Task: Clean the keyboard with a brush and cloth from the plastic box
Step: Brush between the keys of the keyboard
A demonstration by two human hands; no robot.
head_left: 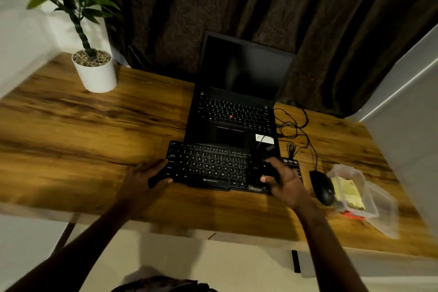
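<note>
- Head view: the black keyboard [208, 168] is lying flat on the wooden desk [94, 130], just in front of the open laptop [234, 106], its far edge touching or overlapping the laptop's front lip.
- Left hand [144, 176] is gripping the keyboard's left end, thumb curling over the near corner and fingers closing along the side edge.
- Right hand [282, 180] is clasping the right end, thumb pressing on top near the corner keys; the other fingers are blurred, so how far they are wrapping under cannot be told.
- Plastic box [362, 194] is sitting at the right of the desk, just beyond the mouse [322, 187], well apart from both hands. Something yellow is showing through its clear wall; brush and cloth cannot be made out.
- Loose cables [294, 125] are trailing to the right of the laptop, near the keyboard's right end.
- Handling judgement: the keyboard is looking like a light, stiff slab, rigid enough for an end-to-end hold. Holding the bare frame ends is seeming best, since keycaps may be depressing or popping under pressure.
- Risk judgement: a cable may be dragging if the board is being shifted.
</note>
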